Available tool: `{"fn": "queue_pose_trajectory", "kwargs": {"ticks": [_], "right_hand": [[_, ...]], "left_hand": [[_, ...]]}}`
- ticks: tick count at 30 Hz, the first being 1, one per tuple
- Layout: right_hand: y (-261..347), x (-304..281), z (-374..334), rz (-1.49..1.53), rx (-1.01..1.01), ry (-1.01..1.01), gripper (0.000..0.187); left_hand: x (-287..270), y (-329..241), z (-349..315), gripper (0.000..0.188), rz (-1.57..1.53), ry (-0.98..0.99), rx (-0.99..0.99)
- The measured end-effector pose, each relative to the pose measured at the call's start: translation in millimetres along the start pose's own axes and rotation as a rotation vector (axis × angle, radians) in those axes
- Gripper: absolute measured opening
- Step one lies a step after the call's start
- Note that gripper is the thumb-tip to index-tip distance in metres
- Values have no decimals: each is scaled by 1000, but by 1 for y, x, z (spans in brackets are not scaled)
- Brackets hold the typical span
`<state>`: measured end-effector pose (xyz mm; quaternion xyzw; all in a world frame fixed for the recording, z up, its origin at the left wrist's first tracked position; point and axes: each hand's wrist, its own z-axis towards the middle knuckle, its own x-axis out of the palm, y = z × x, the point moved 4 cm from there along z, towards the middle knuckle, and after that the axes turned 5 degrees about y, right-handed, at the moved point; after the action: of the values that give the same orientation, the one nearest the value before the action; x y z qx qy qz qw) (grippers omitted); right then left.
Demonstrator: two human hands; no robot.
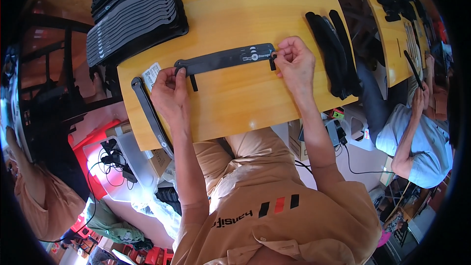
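A dark grey flat strap with pale printing near its right end is stretched out over the yellow wooden table. My left hand pinches its rounded left end between thumb and fingers. At the other end my right hand has its fingertips closed on the strap's edge. Two short black tabs hang below the strap, one near each end. Beside my left hand lie a white printed label and another dark strap, which runs along the table's left edge.
A tall stack of dark straps stands at the far left of the table. Black fabric strips lie along the right edge. A clear bin with cables sits at lower left. One co-worker at right holds a black strip; another person is at left.
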<state>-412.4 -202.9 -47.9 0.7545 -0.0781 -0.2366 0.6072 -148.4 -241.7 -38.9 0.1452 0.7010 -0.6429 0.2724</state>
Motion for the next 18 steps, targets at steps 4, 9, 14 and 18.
{"fn": "queue_pose_trajectory", "kwargs": {"ticks": [4,9,14,18], "right_hand": [[-2,1,0,27,-9,-1,16],[-6,1,1,-13,-58,-16,16],[-3,0,0,-40,-69,-21,16],[-2,1,1,-64,-86,-19,16]], "left_hand": [[0,1,-1,16,24,-6,-29],[2,-1,-2,14,31,-39,44],[1,-6,-4,11,125,-93,162],[0,-5,-3,11,116,-78,125]]}}
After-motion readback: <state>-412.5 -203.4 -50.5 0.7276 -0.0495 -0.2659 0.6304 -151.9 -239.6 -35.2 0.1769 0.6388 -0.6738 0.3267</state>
